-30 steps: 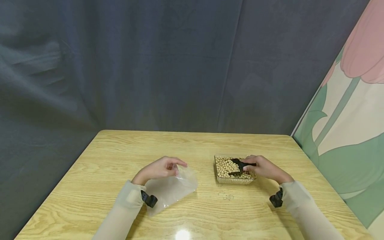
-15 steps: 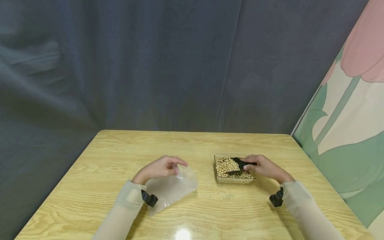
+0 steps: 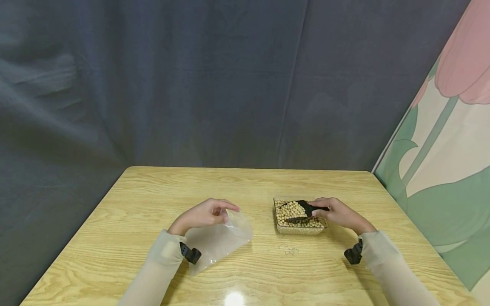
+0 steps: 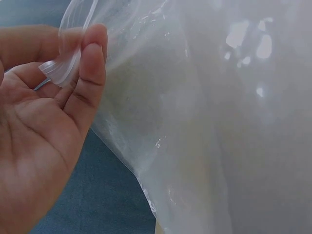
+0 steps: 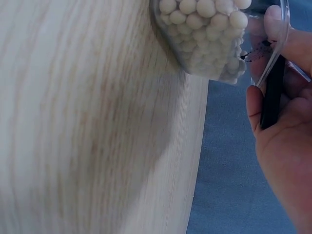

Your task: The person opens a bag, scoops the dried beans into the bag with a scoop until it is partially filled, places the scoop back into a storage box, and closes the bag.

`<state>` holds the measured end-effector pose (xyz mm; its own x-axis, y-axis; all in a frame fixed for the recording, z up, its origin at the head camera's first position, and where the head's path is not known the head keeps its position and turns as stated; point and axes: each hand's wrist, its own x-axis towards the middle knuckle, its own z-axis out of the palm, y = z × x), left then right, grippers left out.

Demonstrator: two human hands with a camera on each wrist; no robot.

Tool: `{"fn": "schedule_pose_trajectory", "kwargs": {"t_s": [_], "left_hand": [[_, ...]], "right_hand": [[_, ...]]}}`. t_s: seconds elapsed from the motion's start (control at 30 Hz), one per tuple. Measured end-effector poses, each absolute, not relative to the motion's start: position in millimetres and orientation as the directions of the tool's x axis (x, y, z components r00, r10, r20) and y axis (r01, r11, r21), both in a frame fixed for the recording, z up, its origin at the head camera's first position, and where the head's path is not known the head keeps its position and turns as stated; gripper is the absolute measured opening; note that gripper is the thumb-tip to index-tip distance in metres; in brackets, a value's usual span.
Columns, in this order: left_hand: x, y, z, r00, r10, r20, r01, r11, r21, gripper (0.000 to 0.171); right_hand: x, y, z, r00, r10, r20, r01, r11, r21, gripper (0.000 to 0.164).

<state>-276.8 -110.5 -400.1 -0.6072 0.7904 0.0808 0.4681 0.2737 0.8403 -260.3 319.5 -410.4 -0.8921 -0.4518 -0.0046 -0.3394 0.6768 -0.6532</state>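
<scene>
My left hand (image 3: 204,214) pinches the top edge of a clear zip bag (image 3: 223,244), whose body lies across the table. The left wrist view shows the zip strip (image 4: 63,68) running between thumb and fingers. At the right, my right hand (image 3: 337,214) grips the handle of a black scoop (image 3: 306,207). The scoop's bowl sits down in a clear box (image 3: 300,230) filled with round, pale beads or beans (image 3: 282,216), and some are heaped in the bowl. In the right wrist view the dark handle (image 5: 273,95) crosses the palm, partly behind the box rim.
The wooden table (image 3: 183,182) carries the bag and box. Some small clear bits (image 3: 291,250) lie in front of the box. A dark curtain (image 3: 214,85) hangs behind, and a flower-patterned panel (image 3: 451,170) stands at the right.
The scoop has shifted slightly left and deeper through the beads, and more of them now heap in its bowl. The left hand and bag have stayed nearly still.
</scene>
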Motion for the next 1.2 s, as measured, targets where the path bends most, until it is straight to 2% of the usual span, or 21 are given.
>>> {"fn": "schedule_pose_trajectory", "kwargs": {"t_s": [0.4, 0.97, 1.2], "left_hand": [[-279.4, -113.4, -403.1, -0.575, 0.810, 0.113, 0.485, 0.227, 0.845, 0.038], [-280.1, -112.7, -404.4, -0.605, 0.791, 0.092, 0.476, 0.267, 0.838, 0.040], [-282.4, -113.4, -405.1, -0.582, 0.806, 0.105, 0.473, 0.231, 0.850, 0.041]], "right_hand": [[-258.5, 318.1, -407.1, -0.901, -0.433, -0.024, -0.310, 0.681, -0.664, 0.049], [-257.9, 321.2, -411.1, -0.903, -0.429, 0.013, -0.324, 0.661, -0.677, 0.050], [-257.3, 324.0, -410.4, -0.913, -0.408, 0.012, -0.307, 0.666, -0.680, 0.052]]}}
